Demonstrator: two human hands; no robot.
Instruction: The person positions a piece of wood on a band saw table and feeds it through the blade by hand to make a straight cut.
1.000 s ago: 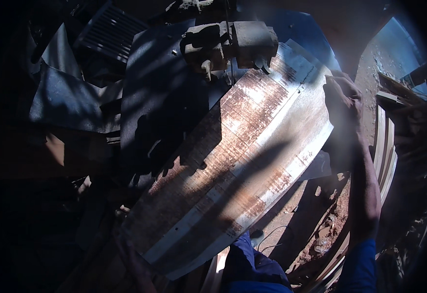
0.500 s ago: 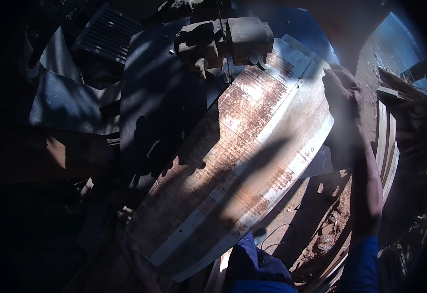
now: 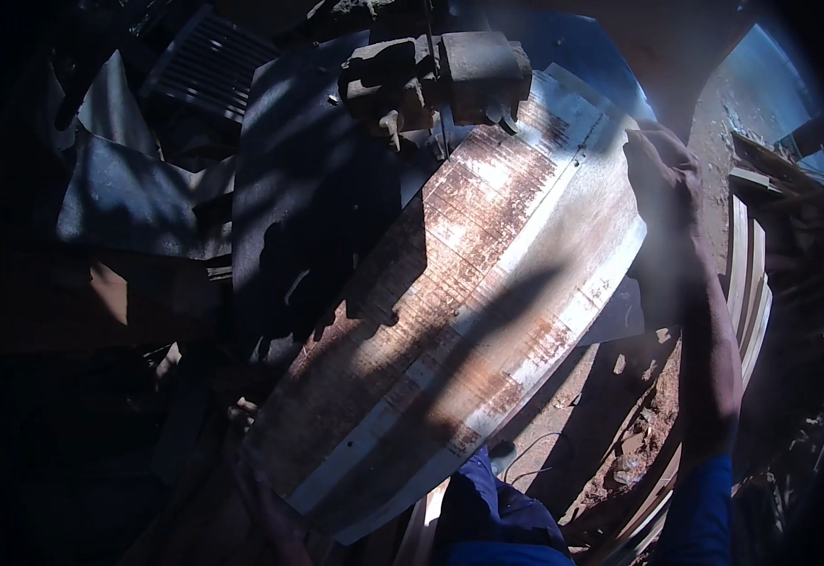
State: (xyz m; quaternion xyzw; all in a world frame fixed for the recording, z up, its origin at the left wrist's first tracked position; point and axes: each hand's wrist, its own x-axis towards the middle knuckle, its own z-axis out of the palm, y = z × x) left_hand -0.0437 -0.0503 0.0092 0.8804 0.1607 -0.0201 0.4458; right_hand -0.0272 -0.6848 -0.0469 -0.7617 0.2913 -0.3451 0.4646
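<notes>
A wide wooden panel [image 3: 487, 245], streaked brown and pale, with curved long edges, lies diagonally on a dark metal table [image 3: 289, 160]. Its upper left edge meets a thin vertical blade [image 3: 436, 113] below blocky metal guides [image 3: 478, 75]. My right hand [image 3: 667, 165] grips the panel's upper right edge, fingers bent over it in haze and shadow. Low on the left, my left hand [image 3: 252, 481] holds the panel's near end; its fingers are dim.
Bent metal sheets [image 3: 129, 198] and a slatted grille [image 3: 205, 61] lie at left. Curved wooden strips [image 3: 742, 292] are stacked at right. Below the panel are debris-strewn ground [image 3: 638, 424] and my trousered leg [image 3: 487, 500]. A blue-lit sheet [image 3: 761, 75] is at upper right.
The panel and my right hand have moved slightly up in view, and the panel's near end a little rightward. The machine also appears slightly higher, as the view has shifted.
</notes>
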